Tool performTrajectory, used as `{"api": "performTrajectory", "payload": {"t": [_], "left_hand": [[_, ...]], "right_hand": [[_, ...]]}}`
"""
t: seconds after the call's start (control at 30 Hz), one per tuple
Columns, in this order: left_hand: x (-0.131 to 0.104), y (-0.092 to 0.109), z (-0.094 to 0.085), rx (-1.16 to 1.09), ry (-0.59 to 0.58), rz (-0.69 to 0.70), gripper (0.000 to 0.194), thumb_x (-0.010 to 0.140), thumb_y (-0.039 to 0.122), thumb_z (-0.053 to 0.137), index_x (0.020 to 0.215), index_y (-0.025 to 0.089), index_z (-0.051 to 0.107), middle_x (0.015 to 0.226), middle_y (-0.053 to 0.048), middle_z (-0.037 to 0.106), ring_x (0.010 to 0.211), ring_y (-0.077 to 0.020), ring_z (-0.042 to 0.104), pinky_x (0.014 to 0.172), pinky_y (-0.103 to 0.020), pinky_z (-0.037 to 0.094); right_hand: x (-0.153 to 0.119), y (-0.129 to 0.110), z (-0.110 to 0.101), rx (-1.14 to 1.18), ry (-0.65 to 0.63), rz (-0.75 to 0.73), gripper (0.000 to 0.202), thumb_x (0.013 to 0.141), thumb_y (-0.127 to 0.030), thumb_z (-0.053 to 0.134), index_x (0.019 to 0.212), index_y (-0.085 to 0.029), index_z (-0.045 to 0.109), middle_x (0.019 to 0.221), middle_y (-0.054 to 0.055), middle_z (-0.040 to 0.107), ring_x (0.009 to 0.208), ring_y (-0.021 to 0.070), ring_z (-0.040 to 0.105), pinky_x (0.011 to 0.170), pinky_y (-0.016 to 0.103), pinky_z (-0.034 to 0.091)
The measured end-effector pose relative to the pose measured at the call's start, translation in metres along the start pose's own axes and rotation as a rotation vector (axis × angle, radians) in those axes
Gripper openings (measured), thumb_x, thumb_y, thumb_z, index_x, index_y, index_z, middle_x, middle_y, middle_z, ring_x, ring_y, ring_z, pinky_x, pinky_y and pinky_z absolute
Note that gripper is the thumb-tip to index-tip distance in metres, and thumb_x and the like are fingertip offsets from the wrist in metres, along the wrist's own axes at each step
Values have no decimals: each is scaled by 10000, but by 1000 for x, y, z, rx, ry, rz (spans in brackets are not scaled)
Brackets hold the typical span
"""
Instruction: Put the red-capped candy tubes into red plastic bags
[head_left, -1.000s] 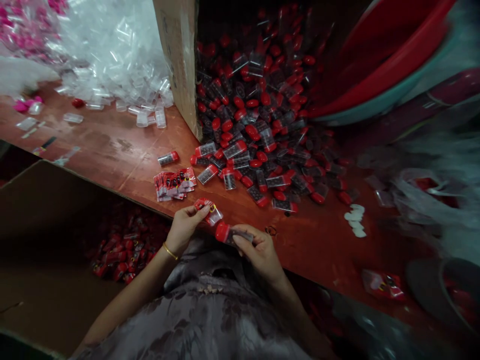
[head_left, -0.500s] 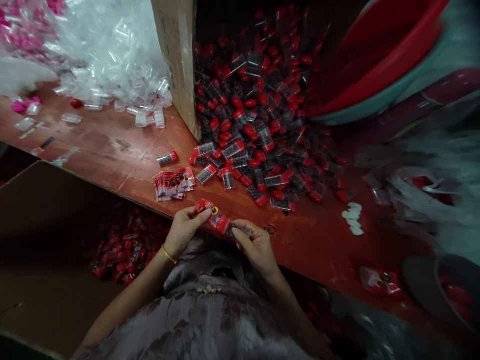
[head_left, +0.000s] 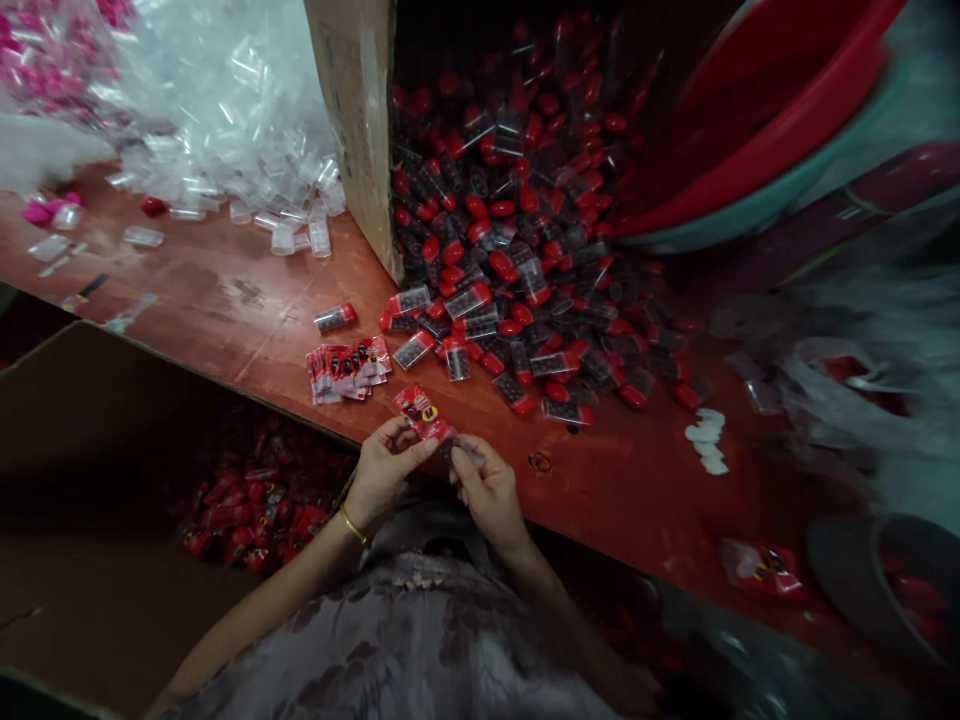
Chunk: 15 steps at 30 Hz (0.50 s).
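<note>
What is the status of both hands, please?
Left hand pinching red packet. Right hand holding clear tube at packet's lower end. Packet pile on table beyond left hand.

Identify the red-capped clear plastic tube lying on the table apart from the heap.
The leftmost red-capped tube, just beyond the fanned red printed plastic packets; bare reddish tabletop separates it from the heap.

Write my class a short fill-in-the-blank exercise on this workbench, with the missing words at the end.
The left hand, with a gold ____ at its wrist, and the right hand meet at a red printed packet.
Heaped containers on the bench have clear bodies and ____ caps.
The pile of small pieces in the picture's top left corner is bright ____.

Missing words: bracelet; red; pink.
</note>
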<state>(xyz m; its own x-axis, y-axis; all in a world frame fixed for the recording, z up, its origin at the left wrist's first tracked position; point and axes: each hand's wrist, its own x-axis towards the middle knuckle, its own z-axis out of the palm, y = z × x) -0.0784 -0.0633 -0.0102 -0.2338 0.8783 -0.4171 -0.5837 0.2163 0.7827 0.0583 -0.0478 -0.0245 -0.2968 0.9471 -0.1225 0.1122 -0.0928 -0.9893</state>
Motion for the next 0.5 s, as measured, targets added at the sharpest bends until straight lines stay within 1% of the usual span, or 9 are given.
{"api": "performTrajectory", "payload": {"t": [0.07,0.13,0.2,0.27,0.37,0.5], "left_hand": [[-1,-2,0,-25,7,5,417,491,208,832,868,169,659,797,-8,699,727,-124,626,757,-239,465],[-2,-2,1,-41,-10,-10,443,495,209,827,901,169,658,835,-19,701,749,-134,626,759,-243,462],[-3,-2,2,-45,-37,-31,414,505,236,823,880,158,666,846,-32,698,751,-139,620,749,-244,462],[-3,-1,4,-42,-53,-31,382,518,279,820,843,146,673,814,-34,689,723,-132,605,728,-237,461],[-1,1,6,-32,-48,-18,353,548,368,801,779,135,671,739,-24,664,656,-109,572,681,-222,455],[0,-4,12,-9,22,-17,367,564,441,776,716,130,658,678,-11,638,595,-96,538,623,-216,446]], "right_hand": [[0,-1,2,-47,-12,-39,276,854,-449,480,811,-185,551,558,-47,460,462,75,409,428,190,340],[1,-2,4,-49,-31,-56,279,860,-447,470,773,-189,532,558,-47,456,485,80,421,459,196,357],[2,-3,7,-3,-53,-44,281,870,-448,452,774,-191,514,552,-53,446,476,79,411,459,197,352],[2,-3,10,39,-62,-29,279,880,-446,434,776,-194,496,547,-59,437,458,75,392,442,195,336],[1,-1,14,7,-31,-68,270,881,-440,439,783,-194,492,559,-58,443,466,76,397,449,197,334],[1,1,17,-18,36,-84,264,884,-430,433,826,-187,522,559,-54,445,488,89,426,466,205,352]]}}
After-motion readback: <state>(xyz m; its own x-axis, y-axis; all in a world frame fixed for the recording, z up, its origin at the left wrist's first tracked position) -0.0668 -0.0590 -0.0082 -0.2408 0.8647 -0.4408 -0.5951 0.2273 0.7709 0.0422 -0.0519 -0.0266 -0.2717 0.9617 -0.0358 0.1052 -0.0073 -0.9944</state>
